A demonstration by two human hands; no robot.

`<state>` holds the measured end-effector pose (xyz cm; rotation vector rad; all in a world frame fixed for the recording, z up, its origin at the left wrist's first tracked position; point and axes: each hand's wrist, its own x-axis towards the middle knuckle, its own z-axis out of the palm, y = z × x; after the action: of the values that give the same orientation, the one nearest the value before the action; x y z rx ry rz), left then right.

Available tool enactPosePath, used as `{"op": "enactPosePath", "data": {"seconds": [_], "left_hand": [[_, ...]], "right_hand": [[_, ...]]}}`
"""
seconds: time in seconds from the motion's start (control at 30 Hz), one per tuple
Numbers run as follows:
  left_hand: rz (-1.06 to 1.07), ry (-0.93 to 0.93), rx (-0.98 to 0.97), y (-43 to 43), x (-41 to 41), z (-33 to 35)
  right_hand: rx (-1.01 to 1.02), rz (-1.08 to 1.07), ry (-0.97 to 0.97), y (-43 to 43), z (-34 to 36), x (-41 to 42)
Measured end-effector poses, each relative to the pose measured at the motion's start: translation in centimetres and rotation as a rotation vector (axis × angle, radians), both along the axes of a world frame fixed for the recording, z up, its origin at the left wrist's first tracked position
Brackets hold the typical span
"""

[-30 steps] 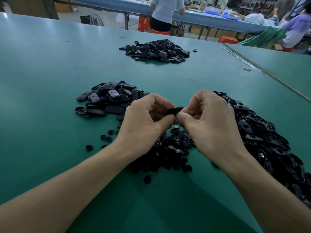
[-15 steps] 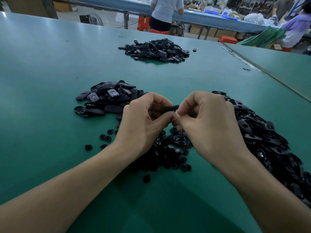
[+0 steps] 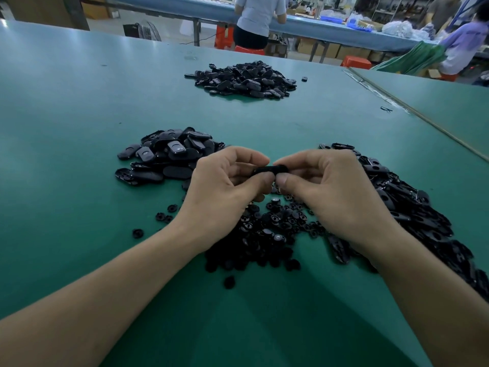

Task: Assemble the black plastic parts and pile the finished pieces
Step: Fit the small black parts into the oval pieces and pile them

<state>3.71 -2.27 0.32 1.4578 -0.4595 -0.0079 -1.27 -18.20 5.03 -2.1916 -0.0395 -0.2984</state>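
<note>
Head view: the left hand (image 3: 225,192) and the right hand (image 3: 336,192) meet at the middle of the frame, each with fingers curled and thumb tip pinching one end of a single black oval part (image 3: 271,169). The part is held level above the green table (image 3: 79,115), between the two thumbs and forefingers. It is dark, matte and slim with rounded ends. Most of it is hidden by the fingertips, so its face cannot be made out.

Directly under the hands, at six o'clock, lies a scatter of small round black buttons (image 3: 264,234), some with a pale dot on top. A few strays sit at eight o'clock.

From three to five o'clock a long heap of open black oval shells (image 3: 412,207) runs along the right forearm.

At ten o'clock from the hands sits a pile of closed oval pieces (image 3: 169,154). Several carry a grey inset with a small mark too tiny to read.

At twelve o'clock, well apart, is a far pile of black parts (image 3: 246,79), with one stray piece (image 3: 304,78) just beside it at its three o'clock.

Beyond the table edge a person in a pale shirt (image 3: 260,14) stands at a blue bench (image 3: 330,30).
</note>
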Motion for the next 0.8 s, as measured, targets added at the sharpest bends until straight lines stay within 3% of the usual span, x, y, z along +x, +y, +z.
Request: {"op": "enactPosePath", "data": {"seconds": [0.3,0.8], "left_hand": [[-0.033,0.043,-0.033,0.0,-0.1,0.3],[-0.049,-0.011,0.049,-0.1,-0.5,0.5]], "right_hand": [[-0.017,-0.007,-0.093,-0.8,-0.7,0.5],[-0.04,0.043,-0.067,-1.0,-0.1,0.3]]}}
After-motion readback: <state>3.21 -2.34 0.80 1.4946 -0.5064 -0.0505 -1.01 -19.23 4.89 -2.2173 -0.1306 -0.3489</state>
